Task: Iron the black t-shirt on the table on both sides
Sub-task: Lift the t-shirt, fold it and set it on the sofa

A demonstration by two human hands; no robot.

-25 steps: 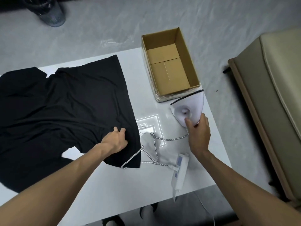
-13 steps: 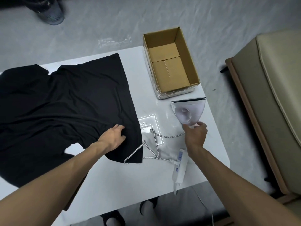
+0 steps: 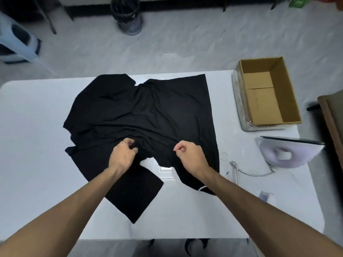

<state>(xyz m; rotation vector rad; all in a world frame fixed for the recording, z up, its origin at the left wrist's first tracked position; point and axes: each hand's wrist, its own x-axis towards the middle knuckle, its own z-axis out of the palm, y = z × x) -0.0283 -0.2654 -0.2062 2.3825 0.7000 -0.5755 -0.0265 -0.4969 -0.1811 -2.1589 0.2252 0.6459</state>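
Both pinch the rumpled black t-shirt (image 3: 148, 112) at its nearer edge: left grip (image 3: 122, 156), right grip (image 3: 191, 156).

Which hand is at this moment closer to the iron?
The right. The right hand pinches the black t-shirt left of the iron, not touching it; the left hand grips the t-shirt farther left.

No writing can be read on the black t-shirt (image 3: 148, 112), iron (image 3: 289, 154) or cardboard box (image 3: 263, 101)

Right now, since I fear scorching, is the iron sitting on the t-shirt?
No, the iron stands on the table right of the t-shirt, clear of the cloth.
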